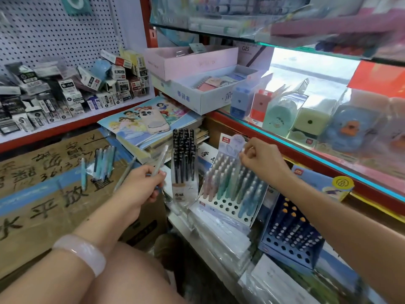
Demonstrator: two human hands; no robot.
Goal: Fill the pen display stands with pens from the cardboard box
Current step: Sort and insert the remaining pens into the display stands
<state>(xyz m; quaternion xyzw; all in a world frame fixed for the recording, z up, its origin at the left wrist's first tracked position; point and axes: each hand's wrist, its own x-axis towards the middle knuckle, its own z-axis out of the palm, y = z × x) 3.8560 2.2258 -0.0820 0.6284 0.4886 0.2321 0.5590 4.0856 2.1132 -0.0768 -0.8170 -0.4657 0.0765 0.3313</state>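
Holding a pale pen (159, 163) between thumb and curled fingers, the left hand (142, 185) hovers just left of the black pen stand (184, 165) and well to the left of the pastel display stand (230, 187) — that gap, and the tilt of the pen, is what the coming move turns on. The pen's long axis runs up and to the right out of the grip, its upper end leaning toward the stands; the pens already seated in the pastel stand lean back on much the same slant, so the held pen looks roughly lined up and would mainly need carrying rightward and down. The empty holes lie along the stand's near rows, at its lower left, which is the side closest to the left hand. The right hand (260, 160) is nearer the stand itself: it sits at the upper rows, fingers curled and pinching the cap of one seated pastel pen, or steadying it — which of the two I cannot tell. More loose pens (103, 165) lie on the flattened cardboard box (50, 189) beyond the left hand, some of them seemingly in a clear wrapper. A second, blue stand (291, 235) stands lower right, partly filled. By my judgement the left hand is the one placed to seat the next pen.
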